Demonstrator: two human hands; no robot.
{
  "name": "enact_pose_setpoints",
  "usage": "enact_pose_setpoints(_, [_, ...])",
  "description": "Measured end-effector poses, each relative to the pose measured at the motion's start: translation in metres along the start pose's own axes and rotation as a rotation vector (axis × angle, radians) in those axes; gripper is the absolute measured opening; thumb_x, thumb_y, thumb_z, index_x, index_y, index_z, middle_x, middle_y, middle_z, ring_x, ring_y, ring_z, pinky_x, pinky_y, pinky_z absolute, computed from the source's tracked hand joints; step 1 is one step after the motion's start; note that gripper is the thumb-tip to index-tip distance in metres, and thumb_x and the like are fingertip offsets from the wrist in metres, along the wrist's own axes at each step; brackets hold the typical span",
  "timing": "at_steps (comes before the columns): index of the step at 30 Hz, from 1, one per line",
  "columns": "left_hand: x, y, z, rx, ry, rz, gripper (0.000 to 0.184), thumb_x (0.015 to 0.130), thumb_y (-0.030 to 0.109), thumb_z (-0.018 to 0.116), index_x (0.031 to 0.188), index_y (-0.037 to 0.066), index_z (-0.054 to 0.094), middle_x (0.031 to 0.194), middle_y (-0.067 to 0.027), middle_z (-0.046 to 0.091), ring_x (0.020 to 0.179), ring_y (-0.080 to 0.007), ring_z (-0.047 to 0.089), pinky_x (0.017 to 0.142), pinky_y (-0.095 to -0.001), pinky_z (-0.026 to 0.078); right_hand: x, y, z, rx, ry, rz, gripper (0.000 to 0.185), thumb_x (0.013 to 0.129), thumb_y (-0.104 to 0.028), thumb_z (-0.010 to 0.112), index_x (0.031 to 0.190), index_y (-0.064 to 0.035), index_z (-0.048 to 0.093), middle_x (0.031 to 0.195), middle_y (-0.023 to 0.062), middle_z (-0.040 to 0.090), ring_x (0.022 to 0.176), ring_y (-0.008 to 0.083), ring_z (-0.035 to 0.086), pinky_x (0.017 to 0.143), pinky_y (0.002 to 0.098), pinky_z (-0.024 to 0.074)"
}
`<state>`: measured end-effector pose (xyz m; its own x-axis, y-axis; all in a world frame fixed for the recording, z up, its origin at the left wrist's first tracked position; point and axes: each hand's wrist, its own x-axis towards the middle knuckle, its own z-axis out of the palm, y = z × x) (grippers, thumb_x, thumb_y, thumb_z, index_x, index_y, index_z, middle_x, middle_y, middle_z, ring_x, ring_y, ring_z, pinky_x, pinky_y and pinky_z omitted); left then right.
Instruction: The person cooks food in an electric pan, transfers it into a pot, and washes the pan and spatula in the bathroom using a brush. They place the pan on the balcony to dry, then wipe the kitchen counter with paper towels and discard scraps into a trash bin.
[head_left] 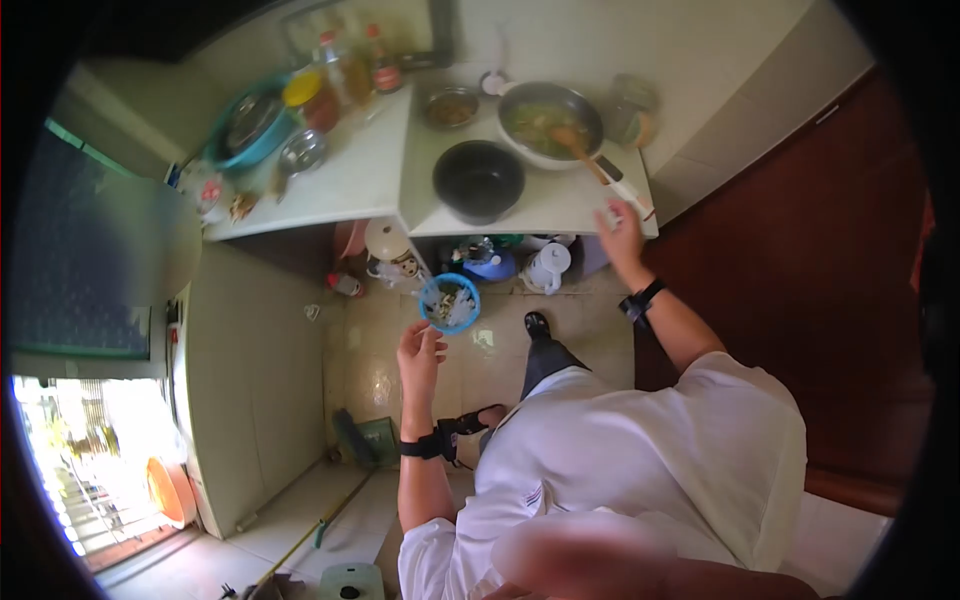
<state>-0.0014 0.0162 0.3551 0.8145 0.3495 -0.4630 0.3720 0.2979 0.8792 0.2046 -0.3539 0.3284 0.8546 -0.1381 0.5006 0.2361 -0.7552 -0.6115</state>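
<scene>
We take the step in hand to be tending the frying pan (548, 162), which sits at the far right of the counter (570, 210) with greenish food (530, 122) in it and a wooden spatula (571, 142) leaning out over its near-right rim. The pan's handle (627, 190) points right and toward us.

Our right hand (622, 235) is at the counter's near-right edge, just beside the end of that handle. Its fingers are partly bent and a little apart; we cannot tell whether they touch the handle or have hold of anything small. From here, as we judge it, steadying the pan calls for closing those fingers round the handle, while stirring calls for a reach farther and slightly left to the spatula. The pan's body lies beyond the right hand and to its left.

Our left hand (420, 355) hangs lower, nearer us and well apart from the pan, its fingers loosely curled and nothing seen in them. In our view it shows just near and left of a blue basin (477, 308) with scraps in it. A deep black pot (480, 212) stands to the left of the pan and nearer us, close by it.
</scene>
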Motion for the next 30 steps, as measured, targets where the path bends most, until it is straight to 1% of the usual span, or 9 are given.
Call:
enact_pose_setpoints(3, [0.058, -0.002, 0.100, 0.059, -0.265, -0.089, 0.033, 0.095, 0.026, 0.057, 0.118, 0.002, 0.057, 0.094, -0.0069, 0.066, 0.078, -0.0138, 0.063, 0.064, -0.0241, 0.049, 0.079, 0.095, -0.029, -0.251, 0.057, 0.074, 0.041, 0.079, -0.028, 0.075, 0.107, -0.0015, 0.062, 0.099, 0.0145, 0.064, 0.091, 0.0289, 0.062, 0.078, 0.0373, 0.0494])
enact_pose_setpoints(5, [0.099, 0.002, 0.182, 0.054, -0.398, -0.164, 0.041, 0.094, 0.032, 0.057, 0.122, 0.002, 0.055, 0.097, -0.0085, 0.066, 0.082, -0.0160, 0.064, 0.067, -0.0275, 0.051, 0.129, 0.141, -0.025, -0.277, -0.435, 0.276, 0.056, 0.076, -0.035, 0.077, 0.116, -0.0002, 0.059, 0.107, 0.0166, 0.063, 0.098, 0.0293, 0.061, 0.082, 0.0366, 0.0494])
enact_pose_setpoints(6, [0.118, 0.000, 0.222, 0.084, -0.448, -0.201, 0.045, 0.094, 0.036, 0.057, 0.124, 0.002, 0.054, 0.100, -0.0096, 0.066, 0.085, -0.0171, 0.064, 0.070, -0.0294, 0.051, 0.147, 0.157, -0.018, -0.273, -0.449, 0.272, 0.056, 0.076, -0.035, 0.077, 0.116, -0.0002, 0.059, 0.107, 0.0166, 0.063, 0.098, 0.0293, 0.061, 0.082, 0.0366, 0.0494])
enact_pose_setpoints(8, [0.150, -0.016, 0.287, -0.017, -0.556, -0.295, 0.047, 0.093, 0.036, 0.056, 0.126, 0.002, 0.053, 0.111, -0.0111, 0.064, 0.096, -0.0196, 0.062, 0.078, -0.0323, 0.051, 0.150, 0.172, -0.008, 0.031, -0.897, 0.400, 0.070, 0.073, -0.041, 0.079, 0.123, 0.0008, 0.056, 0.108, 0.0207, 0.064, 0.099, 0.0290, 0.062, 0.084, 0.0345, 0.0497])
enact_pose_setpoints(12, [0.179, -0.047, 0.358, 0.054, -0.588, -0.329, 0.050, 0.092, 0.032, 0.054, 0.133, 0.003, 0.047, 0.117, -0.0127, 0.062, 0.099, -0.0225, 0.062, 0.084, -0.0355, 0.050, 0.139, 0.204, 0.016, 0.102, -0.978, 0.312, 0.064, 0.072, -0.035, 0.077, 0.120, 0.0019, 0.057, 0.098, 0.0217, 0.066, 0.089, 0.0276, 0.066, 0.081, 0.0344, 0.0503])
enact_pose_setpoints(17, [0.179, -0.084, 0.329, 0.053, -0.281, -0.509, 0.058, 0.093, 0.041, 0.048, 0.142, 0.011, 0.038, 0.120, -0.0135, 0.061, 0.101, -0.0252, 0.063, 0.083, -0.0378, 0.050, 0.133, 0.190, 0.023, 0.148, -0.939, 0.452, 0.034, 0.071, -0.022, 0.069, 0.096, 0.0001, 0.061, 0.086, 0.0183, 0.067, 0.081, 0.0318, 0.066, 0.073, 0.0385, 0.0506])
enact_pose_setpoints(20, [0.178, -0.073, 0.273, -0.262, 0.258, -0.359, 0.077, 0.090, 0.061, 0.046, 0.147, 0.018, 0.018, 0.140, -0.0196, 0.042, 0.094, -0.0344, 0.064, 0.078, -0.0461, 0.050, 0.130, 0.188, 0.022, 0.170, -0.925, 0.480, 0.031, 0.070, -0.019, 0.067, 0.094, 0.0000, 0.061, 0.085, 0.0190, 0.067, 0.081, 0.0333, 0.066, 0.073, 0.0388, 0.0507])
enact_pose_setpoints(22, [0.193, -0.059, 0.243, -0.297, 0.332, -0.296, 0.079, 0.089, 0.059, 0.051, 0.147, 0.018, 0.015, 0.144, -0.0200, 0.035, 0.096, -0.0359, 0.064, 0.078, -0.0460, 0.052, 0.127, 0.167, 0.012, 0.186, -0.880, 0.456, 0.030, 0.069, -0.018, 0.066, 0.093, -0.0002, 0.061, 0.085, 0.0193, 0.066, 0.080, 0.0339, 0.066, 0.073, 0.0397, 0.0508])
enact_pose_setpoints(30, [0.226, -0.034, 0.226, -0.194, 0.217, -0.242, 0.037, 0.090, 0.007, 0.042, 0.126, -0.003, 0.044, 0.103, -0.0199, 0.063, 0.080, -0.0328, 0.068, 0.069, -0.0380, 0.060, 0.117, 0.132, -0.001, 0.094, -0.799, 0.345, 0.032, 0.070, -0.016, 0.066, 0.096, 0.0009, 0.060, 0.084, 0.0199, 0.066, 0.078, 0.0342, 0.066, 0.071, 0.0396, 0.0507])
